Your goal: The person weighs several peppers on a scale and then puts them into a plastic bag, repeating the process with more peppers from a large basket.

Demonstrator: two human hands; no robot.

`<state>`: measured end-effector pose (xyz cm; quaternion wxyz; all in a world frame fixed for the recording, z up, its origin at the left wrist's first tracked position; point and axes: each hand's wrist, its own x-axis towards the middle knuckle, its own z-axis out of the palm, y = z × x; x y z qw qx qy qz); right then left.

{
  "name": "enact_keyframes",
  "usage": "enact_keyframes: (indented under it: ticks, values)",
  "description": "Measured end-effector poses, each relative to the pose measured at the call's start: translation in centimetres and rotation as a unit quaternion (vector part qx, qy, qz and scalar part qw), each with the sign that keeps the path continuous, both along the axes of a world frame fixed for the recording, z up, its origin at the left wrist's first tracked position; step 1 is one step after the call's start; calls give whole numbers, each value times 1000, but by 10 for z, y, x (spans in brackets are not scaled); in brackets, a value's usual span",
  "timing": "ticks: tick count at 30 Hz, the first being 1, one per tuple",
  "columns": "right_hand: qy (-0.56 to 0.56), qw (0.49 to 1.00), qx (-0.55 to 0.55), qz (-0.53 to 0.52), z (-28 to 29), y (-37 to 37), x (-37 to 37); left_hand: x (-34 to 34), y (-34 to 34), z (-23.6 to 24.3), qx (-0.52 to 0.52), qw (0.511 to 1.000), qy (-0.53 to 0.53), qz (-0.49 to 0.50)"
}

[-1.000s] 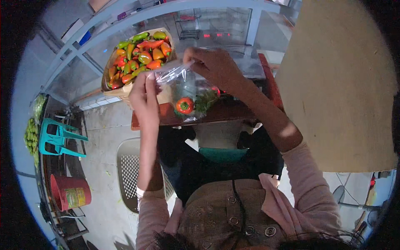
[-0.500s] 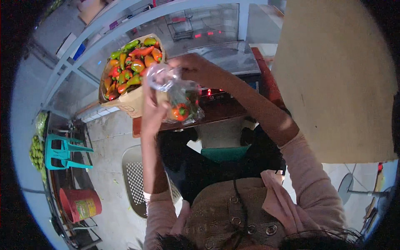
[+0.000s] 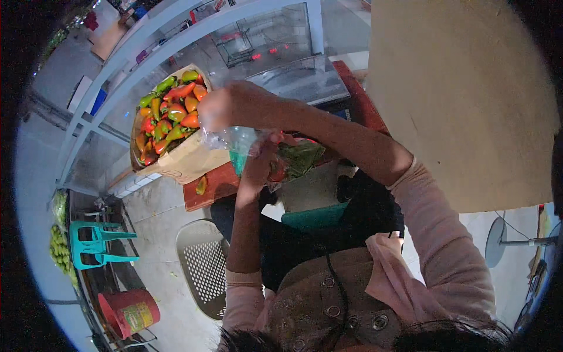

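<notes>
Head view: two bare hands work on a clear plastic bag [image 3: 300, 157], just right of an open cardboard box [image 3: 193, 157] of peppers, the landmark for all places here.
Left hand [image 3: 261, 166]: right of the box and a little nearer the wearer, fingers closed around the bag's gathered neck.
Right hand [image 3: 223, 108]: at the box's right edge, blurred, fingers bunched on the bag's loose upper end; whether it touches the box, I cannot tell.
Bag: its filled part lies right of the box, on the far side of the left hand; leafy green and red produce shows through the film.
Peppers [image 3: 176, 112]: red, orange and green, heaped inside the box.
Loose pepper [image 3: 202, 186]: on the red table [image 3: 226, 175], just below the box.
Metal plate [image 3: 308, 77]: right of the box, beyond the right forearm.
Perforated basket [image 3: 202, 264]: on the floor, below the box.
Teal chair [image 3: 97, 243]: below and left of the box.
Red bucket [image 3: 126, 311]: farther below the box, lying tilted.
Tan board [image 3: 463, 105]: upper right, well apart from the box.
</notes>
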<state>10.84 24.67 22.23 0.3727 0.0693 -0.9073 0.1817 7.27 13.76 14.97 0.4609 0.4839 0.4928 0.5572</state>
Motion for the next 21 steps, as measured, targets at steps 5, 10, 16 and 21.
enact_keyframes:
  ticks: [5, 10, 16, 21]
  values:
    - [-3, 995, -22, -96, -1, 0, 3, -14, 6, -30, 88, 994, 19, -57]
    - [-18, 984, -148, -101, -2, 35, 25, -39, 0, -55, -139, 932, -303, 144]
    - [16, 894, -432, -116, -99, 10, 91, -31, -2, -36, -76, 863, -490, 97]
    - [49, 750, -659, -44, -129, -52, 75, -15, -1, -53, 30, 941, -290, 171]
